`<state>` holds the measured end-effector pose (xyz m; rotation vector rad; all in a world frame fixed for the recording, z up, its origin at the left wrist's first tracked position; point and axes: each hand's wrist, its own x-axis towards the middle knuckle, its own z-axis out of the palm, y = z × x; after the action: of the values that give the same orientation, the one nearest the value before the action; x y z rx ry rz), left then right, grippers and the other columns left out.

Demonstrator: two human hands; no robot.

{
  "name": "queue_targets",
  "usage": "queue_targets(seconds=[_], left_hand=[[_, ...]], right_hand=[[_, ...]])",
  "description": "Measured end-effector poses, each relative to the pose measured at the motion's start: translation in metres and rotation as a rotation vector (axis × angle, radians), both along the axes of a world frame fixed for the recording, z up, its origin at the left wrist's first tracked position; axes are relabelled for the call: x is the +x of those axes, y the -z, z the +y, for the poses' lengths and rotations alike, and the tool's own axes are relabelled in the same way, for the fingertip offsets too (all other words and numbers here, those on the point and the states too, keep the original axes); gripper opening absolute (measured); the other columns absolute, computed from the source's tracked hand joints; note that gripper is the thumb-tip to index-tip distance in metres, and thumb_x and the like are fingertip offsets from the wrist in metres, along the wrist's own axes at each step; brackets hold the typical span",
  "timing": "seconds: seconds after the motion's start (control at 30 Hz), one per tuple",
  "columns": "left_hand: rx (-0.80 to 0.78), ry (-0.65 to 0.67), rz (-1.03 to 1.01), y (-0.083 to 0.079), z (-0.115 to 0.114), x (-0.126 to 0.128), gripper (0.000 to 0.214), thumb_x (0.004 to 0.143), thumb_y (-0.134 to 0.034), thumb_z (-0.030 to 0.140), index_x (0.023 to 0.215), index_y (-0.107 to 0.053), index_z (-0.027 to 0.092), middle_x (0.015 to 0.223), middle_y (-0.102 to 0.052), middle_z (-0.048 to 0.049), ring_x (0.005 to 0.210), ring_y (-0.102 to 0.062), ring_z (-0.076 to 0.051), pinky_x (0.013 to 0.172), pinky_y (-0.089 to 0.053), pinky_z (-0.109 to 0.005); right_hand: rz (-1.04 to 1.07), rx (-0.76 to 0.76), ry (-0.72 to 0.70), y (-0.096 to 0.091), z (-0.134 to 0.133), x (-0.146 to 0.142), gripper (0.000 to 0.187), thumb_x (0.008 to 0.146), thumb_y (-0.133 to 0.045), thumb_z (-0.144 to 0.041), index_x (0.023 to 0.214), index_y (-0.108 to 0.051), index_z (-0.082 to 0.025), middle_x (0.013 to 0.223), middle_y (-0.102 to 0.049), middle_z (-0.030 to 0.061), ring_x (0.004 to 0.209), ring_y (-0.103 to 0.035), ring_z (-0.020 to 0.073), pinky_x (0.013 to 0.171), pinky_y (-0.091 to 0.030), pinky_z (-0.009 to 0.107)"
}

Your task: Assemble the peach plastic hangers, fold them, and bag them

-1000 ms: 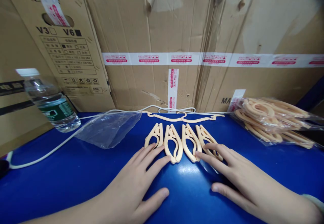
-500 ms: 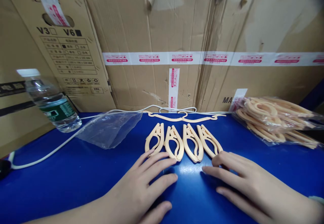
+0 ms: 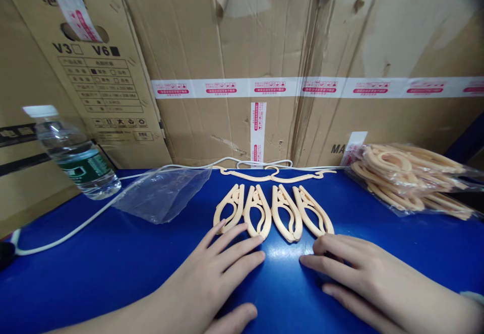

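Several folded cream plastic hangers (image 3: 272, 212) lie side by side in a row on the blue table (image 3: 113, 258). My left hand (image 3: 215, 278) rests flat just in front of the leftmost ones, fingers stretched out, fingertips touching their near ends. My right hand (image 3: 363, 273) lies flat in front of the rightmost hanger, fingers spread, holding nothing. One unfolded cream hanger (image 3: 274, 175) lies behind the row, against the boxes.
Cardboard boxes (image 3: 242, 62) wall off the back. A water bottle (image 3: 73, 155) stands at the left, with a clear plastic bag (image 3: 162, 193) beside it and a white cable (image 3: 68, 230) running along the table. A bag of cream hangers (image 3: 412, 180) sits at the right.
Both hands have drawn back toward me, off the hangers; their fingertips now sit at the row's near ends. The hangers lie in a tidier row.
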<state>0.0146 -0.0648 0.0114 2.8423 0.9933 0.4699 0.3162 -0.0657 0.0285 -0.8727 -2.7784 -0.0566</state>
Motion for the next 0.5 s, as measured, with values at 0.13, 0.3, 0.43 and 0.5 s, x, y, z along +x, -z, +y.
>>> queue_targets(seconds=[0.13,0.3,0.43,0.5], left_hand=[[0.021,-0.011,-0.016,0.001,0.000,0.000,0.050,0.087,-0.061,0.027,0.136,-0.052,0.026,0.147,-0.051,-0.0051,0.139,-0.041,-0.033,0.114,-0.030,-0.060],[0.048,0.056,-0.055,-0.004,0.001,0.000,0.046,0.086,-0.060,0.021,0.132,-0.055,0.026,0.142,-0.057,-0.0057,0.135,-0.046,-0.029,0.116,-0.031,-0.053],[0.043,0.137,0.014,-0.013,0.002,0.001,0.043,0.087,-0.059,0.016,0.128,-0.058,0.025,0.136,-0.062,-0.0061,0.131,-0.051,-0.027,0.115,-0.034,-0.049],[0.040,0.162,0.057,-0.015,0.002,0.001,0.041,0.088,-0.058,0.015,0.127,-0.059,0.024,0.135,-0.063,-0.0066,0.130,-0.053,-0.026,0.115,-0.035,-0.049]], right_hand=[[-0.008,-0.023,0.006,0.000,0.001,0.000,0.042,0.096,-0.048,-0.021,0.138,-0.051,-0.024,0.109,-0.068,0.0083,0.094,-0.068,0.0212,0.077,-0.058,0.031],[-0.004,0.007,0.003,0.003,0.001,0.001,0.043,0.096,-0.047,-0.022,0.140,-0.049,-0.024,0.113,-0.068,0.0092,0.098,-0.068,0.0227,0.077,-0.058,0.032],[0.007,0.000,0.002,0.003,0.002,0.002,0.044,0.096,-0.049,-0.022,0.139,-0.050,-0.025,0.112,-0.068,0.0086,0.097,-0.068,0.0220,0.078,-0.057,0.031],[0.009,-0.009,0.003,0.002,0.002,0.002,0.044,0.095,-0.050,-0.022,0.139,-0.051,-0.025,0.110,-0.069,0.0084,0.095,-0.068,0.0214,0.079,-0.057,0.030]])
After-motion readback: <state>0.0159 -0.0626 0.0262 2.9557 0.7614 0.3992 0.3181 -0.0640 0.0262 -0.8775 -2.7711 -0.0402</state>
